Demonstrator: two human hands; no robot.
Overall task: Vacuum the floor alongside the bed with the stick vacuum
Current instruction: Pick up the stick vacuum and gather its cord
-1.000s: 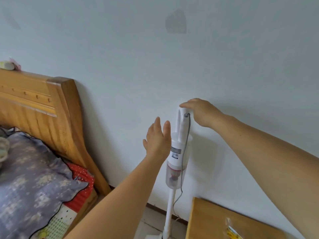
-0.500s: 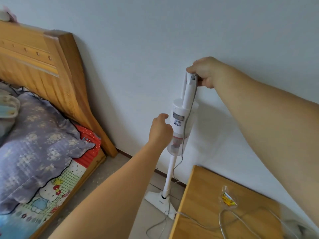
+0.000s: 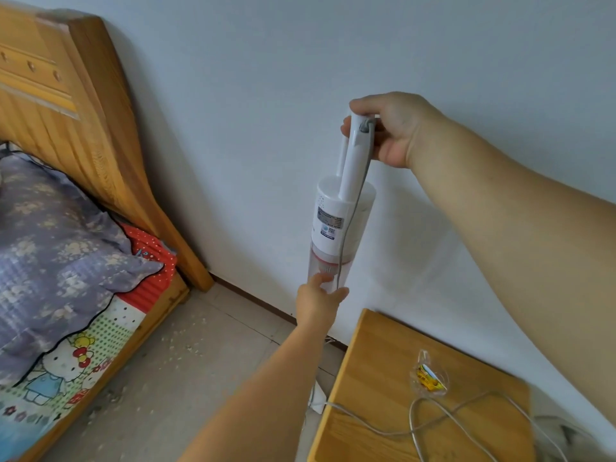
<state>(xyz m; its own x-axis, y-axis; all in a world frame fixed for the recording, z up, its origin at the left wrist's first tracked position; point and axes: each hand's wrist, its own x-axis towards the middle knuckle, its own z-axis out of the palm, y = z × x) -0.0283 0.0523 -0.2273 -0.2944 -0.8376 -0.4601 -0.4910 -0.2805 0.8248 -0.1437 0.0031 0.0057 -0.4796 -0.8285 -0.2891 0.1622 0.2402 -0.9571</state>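
**Two hands on the vacuum, unit upright by the wall**

Two points of contact noted. My right hand [image 3: 391,128] is closed around the top of the handle of the white plastic stick vacuum [image 3: 336,221], where it was half a second ago. My left hand [image 3: 318,300] has dropped from beside the motor body to the base of the clear dust cup, with the fingers [image 3: 321,278] loosely curled against it; whether they fully grip it I cannot tell. My view has tipped lower, so more of the pale tiled floor [image 3: 186,371] shows.

Hidden items: my left forearm covers the vacuum's tube and most of its floor head, leaving only a white corner visible beside the light wooden bedside table [image 3: 376,378]. The table's far corner is cut off by the frame edge. The label text on the motor body is too small to read.

The vacuum stands nearly upright against the white wall [image 3: 266,111], between the table and the wooden bed [image 3: 100,135]. Its body is white, with a red-trimmed filter inside the clear cup. A grey power cord [image 3: 353,208] hangs from the handle. Pale debris is scattered on the floor alongside the bed.
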